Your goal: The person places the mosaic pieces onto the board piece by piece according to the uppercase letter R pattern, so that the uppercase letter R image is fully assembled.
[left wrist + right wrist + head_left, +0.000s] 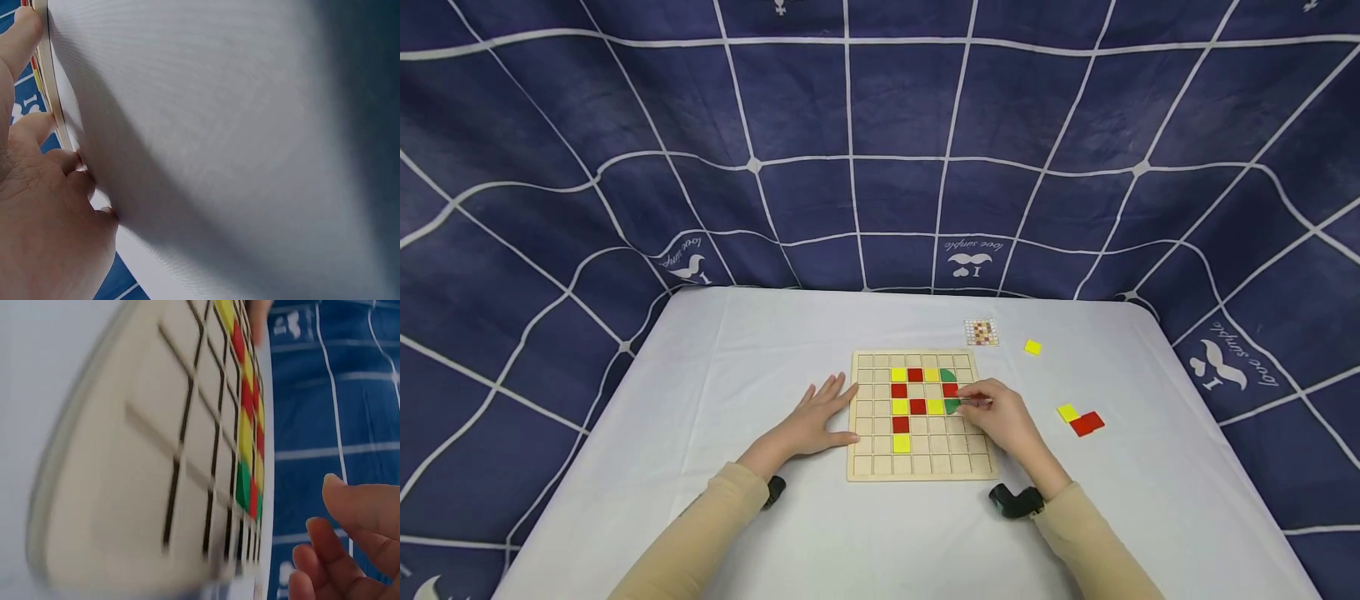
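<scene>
So the wooden board [880, 469] sits flat on the white tablecloth [655, 433], and I'd call the layout on it pretty far along. There's a five-square column of yellow squares [902, 443] and red squares [901, 425], with a loop coming off its upper part, the two right-hand corners capped by rounded green pieces [948, 375] (reads like a capital P to me). I can't spot a gap in that outline

Off the board, there's a loose yellow tile [1033, 347] near the little pattern card [981, 332], plus another yellow tile [1066, 412] beside some loose red tiles [1086, 424] over on the right. Whether those are leftovers or have a spot waiting, no clue: the card's print is too tiny to check against

Left hand [812, 425] has its fingers spread and touches the board's left edge. Right hand [1000, 414] is at the lower green piece, thumb and fingers apart in the right wrist view with nothing between them. It covers part of that piece in the head view, so I can't tell if it's touching

Also, the red tiles overlap so I can't count them, the left wrist view catches only a sliver of the board side-on, and its near corner is blurry in the right wrist view
</scene>
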### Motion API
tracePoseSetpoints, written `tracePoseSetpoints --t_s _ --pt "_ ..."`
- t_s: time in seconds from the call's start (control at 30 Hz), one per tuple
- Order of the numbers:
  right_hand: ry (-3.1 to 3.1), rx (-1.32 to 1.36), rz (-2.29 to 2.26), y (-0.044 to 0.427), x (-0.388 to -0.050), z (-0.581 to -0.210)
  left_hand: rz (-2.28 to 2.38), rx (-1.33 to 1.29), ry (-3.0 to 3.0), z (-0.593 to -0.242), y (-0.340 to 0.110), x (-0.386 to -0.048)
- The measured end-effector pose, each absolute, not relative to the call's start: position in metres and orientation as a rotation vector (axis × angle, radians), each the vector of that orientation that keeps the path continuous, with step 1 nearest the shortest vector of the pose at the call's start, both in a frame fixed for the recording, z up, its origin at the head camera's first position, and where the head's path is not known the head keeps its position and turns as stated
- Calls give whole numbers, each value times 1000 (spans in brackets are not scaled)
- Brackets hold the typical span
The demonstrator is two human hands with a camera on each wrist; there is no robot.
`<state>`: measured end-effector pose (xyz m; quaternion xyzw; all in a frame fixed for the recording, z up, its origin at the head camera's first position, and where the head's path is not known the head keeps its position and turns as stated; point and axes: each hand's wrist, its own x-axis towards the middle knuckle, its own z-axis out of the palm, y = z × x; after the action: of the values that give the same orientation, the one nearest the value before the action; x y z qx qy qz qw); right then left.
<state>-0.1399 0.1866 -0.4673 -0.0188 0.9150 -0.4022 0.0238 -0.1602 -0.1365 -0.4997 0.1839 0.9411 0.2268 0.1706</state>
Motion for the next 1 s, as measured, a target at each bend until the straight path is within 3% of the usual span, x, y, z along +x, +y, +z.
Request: tracePoseSetpoints --t_s 0.53,1.0 --pt "2837 464 -1056 331 -134 -471 650 518 2666 -501 -137 -160" --pt "2738 618 -1005 353 -126 -478 638 530 2664 -502 -138 -161"
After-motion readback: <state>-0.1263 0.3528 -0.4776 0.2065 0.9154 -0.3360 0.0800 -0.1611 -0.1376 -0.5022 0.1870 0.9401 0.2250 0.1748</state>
